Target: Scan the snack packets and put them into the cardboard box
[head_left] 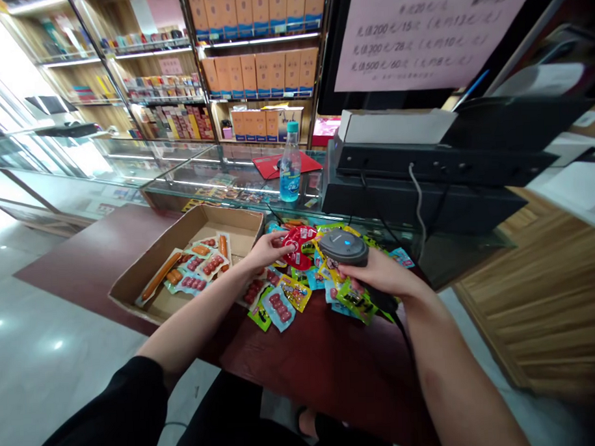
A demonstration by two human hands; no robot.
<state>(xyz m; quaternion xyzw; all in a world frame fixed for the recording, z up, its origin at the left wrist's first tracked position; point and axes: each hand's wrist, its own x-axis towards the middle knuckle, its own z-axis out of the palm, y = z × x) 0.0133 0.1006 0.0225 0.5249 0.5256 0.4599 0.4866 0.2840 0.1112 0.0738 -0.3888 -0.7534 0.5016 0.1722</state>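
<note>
Taking the pile of snack packets as the clock's centre, the wall shelves [199,64] stand at 11 o'clock, stacked with orange boxes and many small packs. The glass counter [198,171] runs from 12 round to 10 o'clock. The dark red table [307,359] lies under the pile and spreads out to 6 o'clock. At 1 o'clock is a black screen [330,72] with a pink notice [419,75] over its front, and black machines [418,202] sit below it

At 9 o'clock the open cardboard box [239,240] holds sausages in clear wrappers, bunched towards its middle and near side. The pile of snack packets [280,309] is a loose heap of blue, green and yellow packs, some overlapping

The right hand [380,270], at 3 o'clock, is wrapped round the handle of the black scanner [344,246], which shows a blue light on top; a black cable [408,343] trails away towards 5 o'clock. The left hand [266,251], at 10 o'clock, grasps the left edge of the red packet [303,242] with its fingers

The red folder [310,161] and the bottle [290,174] with a teal cap are on the counter at 12 o'clock. The red packet is at 12 o'clock too, much closer in, between the left hand and the scanner's head
</note>
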